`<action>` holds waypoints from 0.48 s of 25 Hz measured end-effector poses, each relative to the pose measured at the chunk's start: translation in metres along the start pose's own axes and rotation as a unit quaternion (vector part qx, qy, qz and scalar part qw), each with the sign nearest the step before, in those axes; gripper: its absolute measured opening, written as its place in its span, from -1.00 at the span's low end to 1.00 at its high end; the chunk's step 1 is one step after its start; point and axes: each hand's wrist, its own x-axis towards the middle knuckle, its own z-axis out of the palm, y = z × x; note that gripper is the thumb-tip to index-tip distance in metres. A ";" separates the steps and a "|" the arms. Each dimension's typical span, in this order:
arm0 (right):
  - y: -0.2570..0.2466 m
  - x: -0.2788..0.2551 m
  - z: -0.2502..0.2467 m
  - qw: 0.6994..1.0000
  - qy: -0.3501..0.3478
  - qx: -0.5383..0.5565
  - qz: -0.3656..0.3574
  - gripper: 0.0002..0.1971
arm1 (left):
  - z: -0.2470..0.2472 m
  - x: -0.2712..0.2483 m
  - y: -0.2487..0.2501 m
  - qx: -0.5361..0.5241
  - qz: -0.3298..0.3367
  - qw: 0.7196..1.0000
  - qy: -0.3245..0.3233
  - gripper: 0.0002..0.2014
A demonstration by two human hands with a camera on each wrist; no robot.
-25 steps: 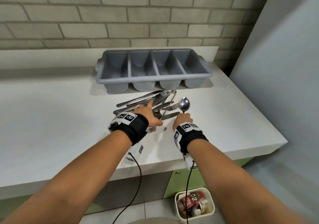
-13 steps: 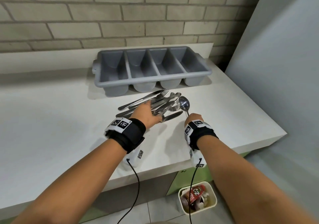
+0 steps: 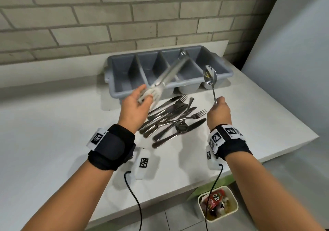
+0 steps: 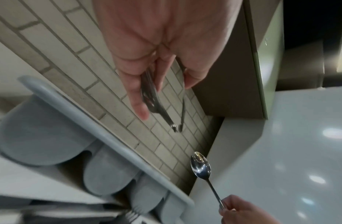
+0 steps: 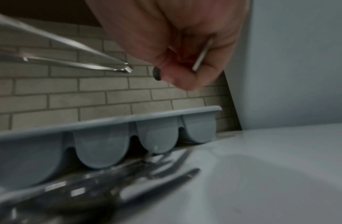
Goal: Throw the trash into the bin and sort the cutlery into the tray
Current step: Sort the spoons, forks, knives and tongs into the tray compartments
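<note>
Head view shows the white counter (image 3: 53,141) in front of me, with the grey tray (image 3: 124,70) standing at its back edge against the brick wall (image 3: 124,8). All four compartments of the tray look empty as far as I can see. On the floor below the counter edge stands the small bin (image 3: 218,206), and trash is already inside it, so I judge this part of the task is done and I am now in the sorting part.

Between the tray and my wrists lies the pile of cutlery (image 3: 170,118), with forks and knives crossing each other, not yet sorted.

My left hand (image 3: 135,108) is curled around a bundle of forks (image 3: 167,75); it is blurred, so I cannot tell how many pieces. The handles point over the middle compartments. My right hand (image 3: 218,112) is closed around the lower handle of one spoon (image 3: 210,75), which stands almost upright, its bowl in front of the tray's right end.

For the next move I think each hand must go over its own compartment and open the fingers, and one kind must not fall in with the other.
</note>
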 end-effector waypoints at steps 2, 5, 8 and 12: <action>-0.021 0.003 0.005 0.998 0.025 0.033 -0.039 -0.76 | -0.015 0.023 0.003 0.007 0.028 0.997 0.064 -0.58; -0.053 0.009 0.012 0.993 -0.002 0.103 -0.054 -0.75 | -0.024 0.070 -0.006 0.101 0.005 0.987 0.128 -0.61; -0.083 0.019 0.021 0.988 -0.049 0.126 -0.078 -0.71 | -0.017 0.120 -0.021 0.217 -0.081 0.964 0.131 -0.64; -0.110 0.031 0.036 0.983 -0.090 0.107 -0.120 -0.74 | 0.003 0.163 -0.039 0.403 -0.178 0.896 0.060 -0.61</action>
